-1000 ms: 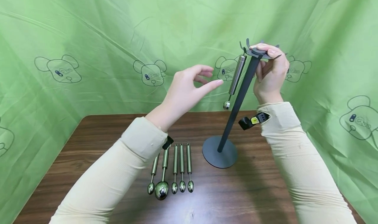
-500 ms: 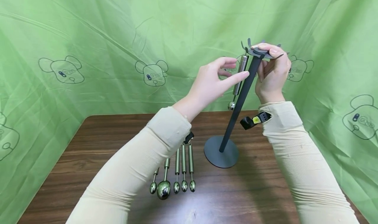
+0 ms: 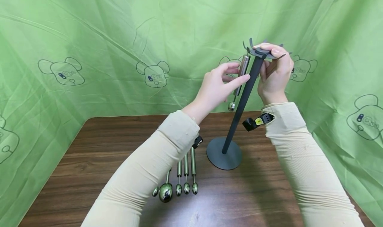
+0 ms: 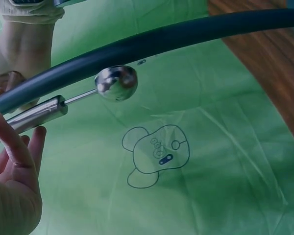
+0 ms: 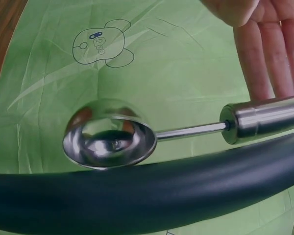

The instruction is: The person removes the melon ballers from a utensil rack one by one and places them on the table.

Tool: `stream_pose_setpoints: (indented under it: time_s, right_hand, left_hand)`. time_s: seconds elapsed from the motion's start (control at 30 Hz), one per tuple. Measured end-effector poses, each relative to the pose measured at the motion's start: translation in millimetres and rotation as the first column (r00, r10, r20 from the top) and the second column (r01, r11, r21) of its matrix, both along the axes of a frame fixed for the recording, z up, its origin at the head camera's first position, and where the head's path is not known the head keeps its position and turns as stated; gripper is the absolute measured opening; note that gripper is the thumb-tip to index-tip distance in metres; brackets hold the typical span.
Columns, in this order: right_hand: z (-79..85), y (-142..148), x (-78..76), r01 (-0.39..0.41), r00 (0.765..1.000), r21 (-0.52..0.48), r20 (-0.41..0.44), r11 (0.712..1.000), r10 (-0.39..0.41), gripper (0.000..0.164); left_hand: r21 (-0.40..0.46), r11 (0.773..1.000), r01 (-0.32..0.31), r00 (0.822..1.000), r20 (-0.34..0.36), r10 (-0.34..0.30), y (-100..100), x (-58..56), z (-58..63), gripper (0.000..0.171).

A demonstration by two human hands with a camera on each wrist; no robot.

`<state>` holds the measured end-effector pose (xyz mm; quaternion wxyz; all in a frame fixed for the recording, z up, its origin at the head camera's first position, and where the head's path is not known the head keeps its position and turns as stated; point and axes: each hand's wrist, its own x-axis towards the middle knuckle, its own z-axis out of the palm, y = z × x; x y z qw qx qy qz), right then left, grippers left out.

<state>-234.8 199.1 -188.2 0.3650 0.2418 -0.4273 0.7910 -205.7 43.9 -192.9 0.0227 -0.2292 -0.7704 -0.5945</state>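
Observation:
A steel melon baller (image 3: 243, 67) hangs by its handle from a prong of a dark grey stand (image 3: 246, 94), its round bowl (image 5: 108, 139) pointing down beside the pole. My left hand (image 3: 216, 84) pinches the handle, thumb in front and fingers behind; in the left wrist view the thumb (image 4: 12, 142) crosses the handle. My right hand (image 3: 275, 74) grips the stand's pronged top plate (image 3: 261, 52), with fingers over the upper face. Several more melon ballers (image 3: 192, 167) lie side by side on the table, bowls towards me, their upper parts partly covered by my left sleeve.
The stand's round base (image 3: 224, 162) rests on the brown wooden table (image 3: 89, 160). Green cloth (image 3: 185, 27) with printed bear heads closes off the back and both sides. A small wrist camera (image 3: 254, 122) juts from the right sleeve towards the pole.
My left hand has moved right, from beside the hanging melon baller to its handle. The baller has swung slightly. The right hand stays on the stand's top.

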Motion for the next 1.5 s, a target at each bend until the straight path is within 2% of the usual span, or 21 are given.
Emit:
stream_pose_setpoints:
  time_s: [0.13,0.27,0.6,0.83,1.2,1.5]
  right_hand:
    - [0.8,0.8,0.4,-0.011,1.0,-0.022,0.023,1.0,0.011,0.034]
    - [0.9,1.9,0.7,0.0,1.0,-0.02,0.009,1.0,0.0,0.034]
    - [0.9,2.8,1.1,0.005,1.0,-0.015,0.001,1.0,-0.005,0.032]
    - [1.1,1.5,1.2,0.003,1.0,-0.016,0.007,1.0,-0.003,0.032]
    - [0.5,0.3,0.7,-0.011,1.0,-0.015,-0.009,1.0,0.011,0.032]
    - [1.0,0.0,1.7,-0.006,1.0,-0.014,-0.007,1.0,0.005,0.032]
  left_hand:
    - [0.012,1.0,0.014,1.0,0.008,-0.014,2.8,-1.5,-5.0,0.049]
    - [-0.014,1.0,0.019,1.0,0.002,-0.019,5.4,-1.7,-8.9,0.048]
    - [-0.125,0.992,0.007,0.997,-0.079,-0.017,9.5,0.3,-14.5,0.044]
    - [-0.139,0.99,-0.006,0.994,-0.109,-0.01,8.2,2.3,-13.4,0.035]
    - [-0.121,0.991,-0.054,0.992,-0.119,0.04,4.4,8.8,-7.2,0.037]
    - [-0.117,0.99,-0.08,0.992,-0.111,0.067,4.1,9.9,-4.6,0.038]
